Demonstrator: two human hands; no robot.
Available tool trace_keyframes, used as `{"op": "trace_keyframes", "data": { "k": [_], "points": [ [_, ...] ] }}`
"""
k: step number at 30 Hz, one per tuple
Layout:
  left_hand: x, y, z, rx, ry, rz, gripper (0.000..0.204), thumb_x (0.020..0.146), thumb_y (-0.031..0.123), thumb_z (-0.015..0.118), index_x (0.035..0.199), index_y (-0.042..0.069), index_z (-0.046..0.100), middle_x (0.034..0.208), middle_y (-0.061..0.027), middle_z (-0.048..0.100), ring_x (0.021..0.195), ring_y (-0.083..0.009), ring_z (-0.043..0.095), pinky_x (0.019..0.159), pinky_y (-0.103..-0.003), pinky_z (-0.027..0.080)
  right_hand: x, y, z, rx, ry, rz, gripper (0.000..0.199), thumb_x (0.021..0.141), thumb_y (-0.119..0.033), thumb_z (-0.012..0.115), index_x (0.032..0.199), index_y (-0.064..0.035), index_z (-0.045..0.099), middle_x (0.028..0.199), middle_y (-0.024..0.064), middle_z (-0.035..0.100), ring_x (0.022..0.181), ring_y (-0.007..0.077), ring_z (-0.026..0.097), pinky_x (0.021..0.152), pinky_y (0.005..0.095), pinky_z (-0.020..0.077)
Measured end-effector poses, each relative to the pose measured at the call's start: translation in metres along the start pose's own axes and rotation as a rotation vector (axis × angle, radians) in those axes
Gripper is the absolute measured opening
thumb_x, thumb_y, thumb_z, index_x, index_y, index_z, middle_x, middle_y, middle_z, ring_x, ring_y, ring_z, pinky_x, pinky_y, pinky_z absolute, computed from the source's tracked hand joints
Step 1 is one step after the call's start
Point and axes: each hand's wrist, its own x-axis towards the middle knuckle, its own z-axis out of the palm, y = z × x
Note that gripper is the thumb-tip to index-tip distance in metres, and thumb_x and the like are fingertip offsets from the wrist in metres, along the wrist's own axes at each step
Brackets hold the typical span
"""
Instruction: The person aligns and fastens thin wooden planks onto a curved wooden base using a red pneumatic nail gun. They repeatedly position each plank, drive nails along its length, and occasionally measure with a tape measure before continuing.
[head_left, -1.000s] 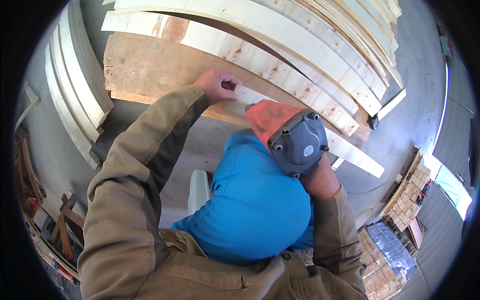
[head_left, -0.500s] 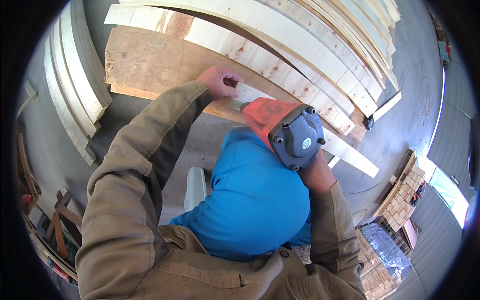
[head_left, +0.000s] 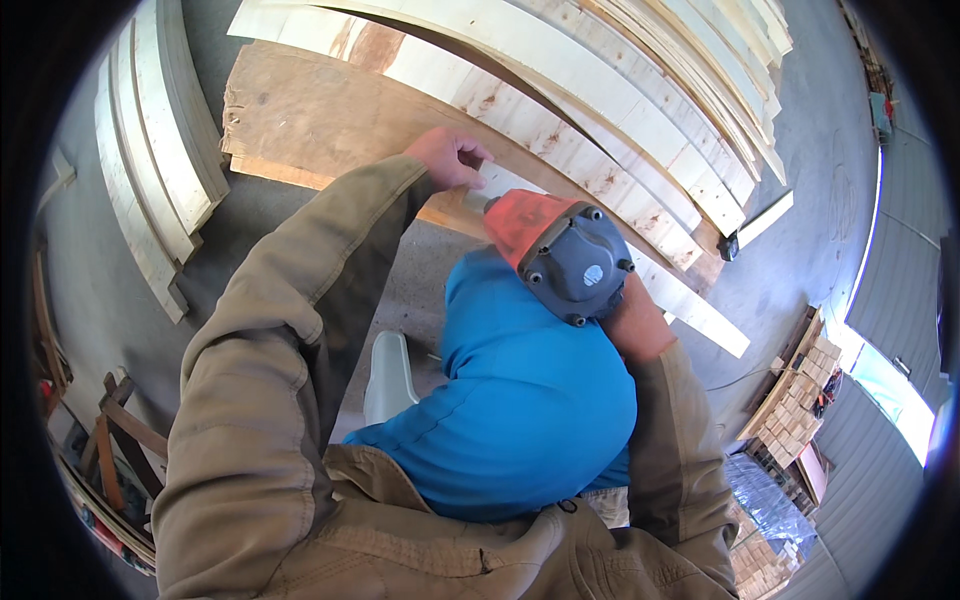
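My left hand (head_left: pixel 447 160) pinches the left end of a narrow pale wood strip (head_left: pixel 693 308) between thumb and fingers. That strip lies along the near edge of a wide brown board (head_left: pixel 310 105). My right hand (head_left: pixel 637 322) is wrapped round the grip of a red and dark grey nail gun (head_left: pixel 575 262), though the gun's body hides most of the fingers. The gun's nose points at the strip, just right of my left fingertips; whether it touches the wood, I cannot tell.
Long pale boards (head_left: pixel 560 65) lie stacked beyond the brown board. More planks (head_left: pixel 150 150) rest on the floor at left. My blue-covered leg (head_left: pixel 520 390) is below the gun, beside a pale plastic piece (head_left: pixel 388 375). Wood-block stacks (head_left: pixel 795 390) stand at right.
The nail gun has tilted, its capped rear shifting slightly left and up in view. My left hand stays at the strip's end. The whole view has shifted a little.
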Motion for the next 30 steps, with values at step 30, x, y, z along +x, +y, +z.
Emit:
{"op": "trace_keyframes", "data": {
  "k": [30],
  "points": [
    [-0.001, -0.003, 0.006, -0.077, 0.021, 0.021, 0.04, 0.08, 0.003, 0.086, 0.119, -0.001, 0.076, 0.109, -0.0124, 0.079, 0.101, -0.0199, 0.074, 0.094, -0.035, 0.06, -0.161, 0.134, -0.081, -0.147, 0.473, 0.42, 0.061, 0.076, -0.007, 0.083, 0.13, 0.0039, 0.058, 0.121, 0.0181, 0.072, 0.114, 0.0265, 0.07, 0.098, 0.0384, 0.0551]
  ]
}}
